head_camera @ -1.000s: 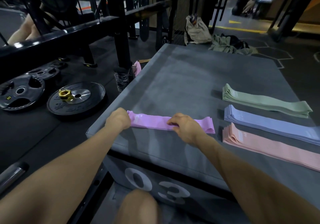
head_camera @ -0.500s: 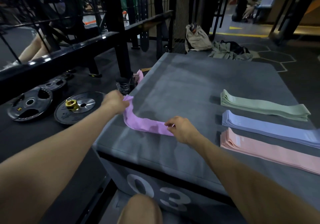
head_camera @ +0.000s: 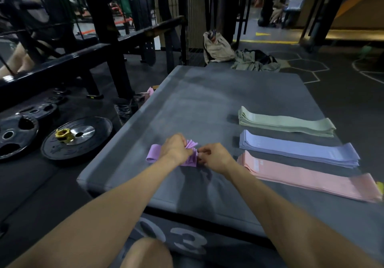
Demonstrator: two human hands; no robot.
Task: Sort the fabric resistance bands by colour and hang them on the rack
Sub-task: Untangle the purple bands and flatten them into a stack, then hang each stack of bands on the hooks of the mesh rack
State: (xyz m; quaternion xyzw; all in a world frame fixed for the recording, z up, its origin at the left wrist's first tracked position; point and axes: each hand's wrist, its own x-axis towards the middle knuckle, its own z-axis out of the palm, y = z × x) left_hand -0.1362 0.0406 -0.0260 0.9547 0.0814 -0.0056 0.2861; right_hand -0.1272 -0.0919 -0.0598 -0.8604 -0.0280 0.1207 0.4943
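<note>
Gathering the purple bands [head_camera: 152, 154] near the front-left edge of the tabletop [head_camera: 207, 101], the left hand [head_camera: 176, 149] and right hand [head_camera: 216, 157] both grip the bundle (sorting seems finished), so next it should probably go to the rack.

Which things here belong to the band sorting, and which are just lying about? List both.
Job: purple bands gripped by left hand and right hand; green stack; blue stack; pink stack.

Lying about: weight plates; bag; clothes.
</note>
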